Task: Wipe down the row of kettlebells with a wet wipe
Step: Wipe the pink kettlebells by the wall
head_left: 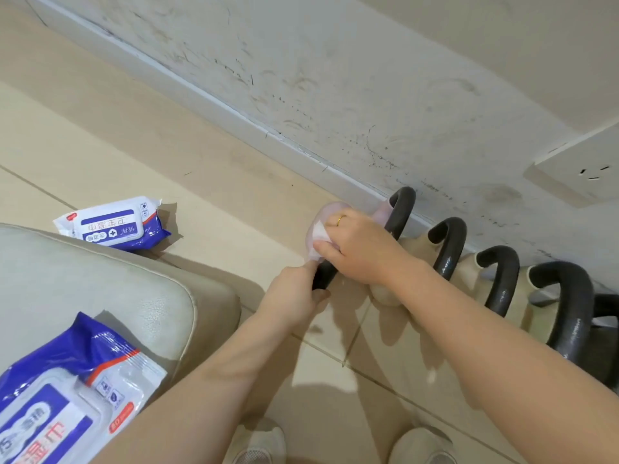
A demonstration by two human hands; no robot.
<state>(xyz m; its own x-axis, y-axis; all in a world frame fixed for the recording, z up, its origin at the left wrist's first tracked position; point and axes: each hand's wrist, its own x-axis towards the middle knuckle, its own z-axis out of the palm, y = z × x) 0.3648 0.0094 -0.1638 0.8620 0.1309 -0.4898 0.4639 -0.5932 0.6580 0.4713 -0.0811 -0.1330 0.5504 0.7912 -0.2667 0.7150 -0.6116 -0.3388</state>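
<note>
Both hands are on the first kettlebell now, the pale pink one point(323, 226) at the left end of the row, tipped over on the beige tiled floor point(207, 195). The left hand point(294, 296) is wrapped round its black curved handle point(323, 277), fingers curled tight on it. The right hand point(360, 251), gold ring on one finger, presses a white wet wipe point(321, 233) against the pink body, fingers closed over the cloth. The other kettlebells point(449, 246) stand in a line to the right along the scuffed white wall point(335, 78), black handles up, pale bodies mostly hidden behind the arm. A blue-and-white pack of wet wipes point(114, 226) lies on the floor well to the left. A second, larger pack point(67, 396) sits on a cream leather cushion point(100, 279) nearby. Two light shoes point(258, 443) show at the bottom edge.
</note>
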